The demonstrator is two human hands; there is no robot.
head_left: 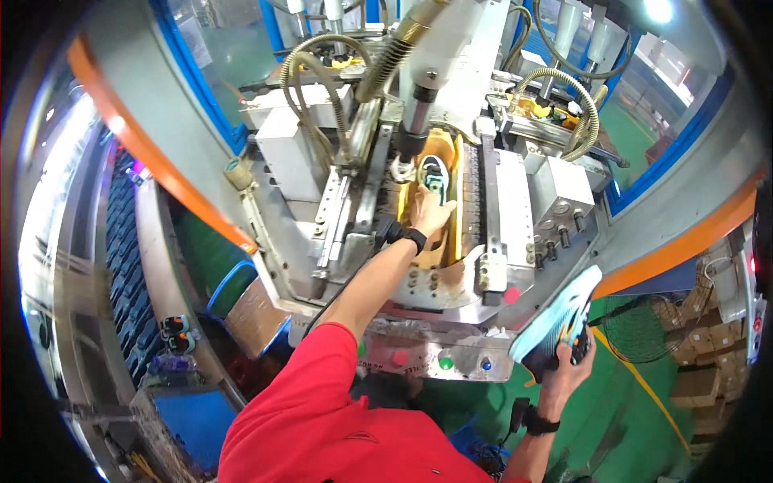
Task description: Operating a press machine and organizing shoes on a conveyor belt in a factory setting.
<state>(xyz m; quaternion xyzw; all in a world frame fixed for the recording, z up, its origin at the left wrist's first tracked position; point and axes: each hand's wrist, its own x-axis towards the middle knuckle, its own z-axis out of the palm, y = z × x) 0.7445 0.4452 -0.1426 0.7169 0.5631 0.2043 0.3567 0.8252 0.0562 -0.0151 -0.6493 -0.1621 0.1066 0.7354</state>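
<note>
My left hand [431,214] reaches into the open press station in front of me. Its fingers close on the near end of a shoe [435,175] with a pale, dark and teal upper, which lies lengthwise in a yellowish padded cradle [458,205]. The palm hides part of that shoe. Out to the right, clear of the machine, my right hand [568,369] grips a light blue shoe [560,314] by its dark heel with orange marks. This shoe is tilted, toe up and to the right.
A metal press rod [418,117] comes down beside the cradle. Hoses [310,60] and white boxes [561,193] flank the station. Coloured buttons sit on the front panel [467,348]. A conveyor [133,266] runs at left; an orange rail [684,249] curves right, near a wire fan [644,326].
</note>
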